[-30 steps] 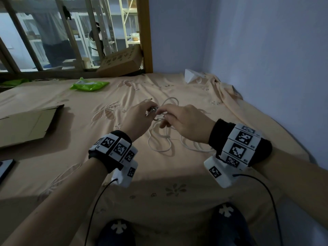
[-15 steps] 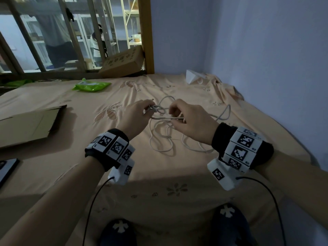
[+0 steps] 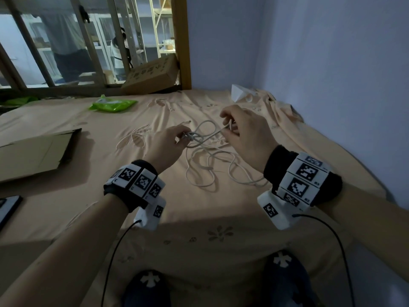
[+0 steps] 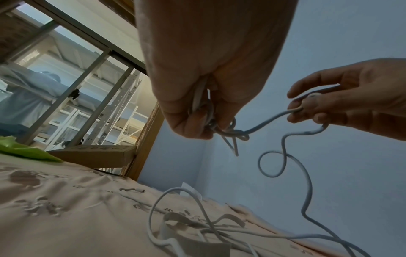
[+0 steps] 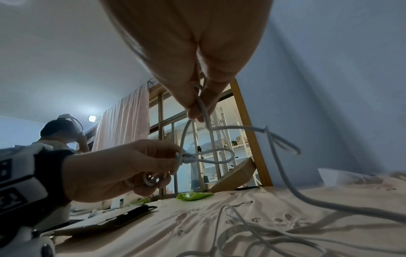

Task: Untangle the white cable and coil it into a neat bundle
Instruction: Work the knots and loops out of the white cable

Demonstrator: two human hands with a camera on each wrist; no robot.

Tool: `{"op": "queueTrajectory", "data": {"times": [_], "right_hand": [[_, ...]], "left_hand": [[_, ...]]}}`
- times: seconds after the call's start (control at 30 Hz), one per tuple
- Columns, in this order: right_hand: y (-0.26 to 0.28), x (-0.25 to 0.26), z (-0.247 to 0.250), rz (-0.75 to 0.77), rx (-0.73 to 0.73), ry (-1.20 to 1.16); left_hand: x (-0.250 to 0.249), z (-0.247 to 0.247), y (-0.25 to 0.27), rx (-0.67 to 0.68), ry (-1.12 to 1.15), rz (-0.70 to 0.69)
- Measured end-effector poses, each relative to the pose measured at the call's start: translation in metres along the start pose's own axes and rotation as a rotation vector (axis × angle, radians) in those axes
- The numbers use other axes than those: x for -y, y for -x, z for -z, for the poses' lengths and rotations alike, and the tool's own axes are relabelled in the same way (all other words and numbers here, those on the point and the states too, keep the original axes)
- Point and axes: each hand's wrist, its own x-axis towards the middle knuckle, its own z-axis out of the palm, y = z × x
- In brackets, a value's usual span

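White cable (image 3: 212, 167) held off the peach bed sheet (image 3: 110, 196) near the middle of the bed, knotted part pinched in the left hand (image 3: 168, 145), a strand pinched by the right hand (image 3: 245, 134) just to the right and farther off. Between the two grips, a short taut run; loose loops trailing on the sheet nearer in. Far left, a green packet (image 3: 111, 105) and a cardboard sheet (image 3: 33, 154).
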Motion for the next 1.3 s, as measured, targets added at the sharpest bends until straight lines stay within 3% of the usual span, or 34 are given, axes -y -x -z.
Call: {"op": "queueTrajectory", "data": {"times": [0.13, 0.33, 0.5, 0.63, 0.8, 0.97, 1.1, 1.3], "right_hand": [[0.001, 0.001, 0.007, -0.102, 0.043, -0.161], [0.017, -0.007, -0.001, -0.085, 0.310, -0.106], [0.030, 0.000, 0.000, 0.204, 0.473, 0.042], [0.025, 0.002, 0.009, 0.257, 0.357, 0.048], [0.003, -0.012, 0.022, 0.177, 0.224, 0.029], [-0.008, -0.032, 0.029, 0.140, 0.140, 0.138], [-0.010, -0.038, 0.027, 0.097, 0.185, 0.167], [-0.008, -0.053, 0.031, -0.032, 0.329, 0.246]], "left_hand": [[0.003, 0.001, -0.001, -0.022, -0.003, 0.049], [0.004, 0.003, -0.005, -0.034, 0.001, 0.061], [-0.004, -0.003, -0.004, -0.029, 0.024, 0.016], [-0.015, -0.008, 0.003, 0.070, -0.028, -0.060], [-0.026, -0.002, 0.012, 0.335, -0.025, -0.165], [-0.040, 0.005, 0.020, 0.526, 0.117, -0.207], [-0.050, 0.006, 0.024, 0.597, 0.220, -0.180], [-0.053, 0.011, 0.028, 0.563, 0.502, -0.211]]}}
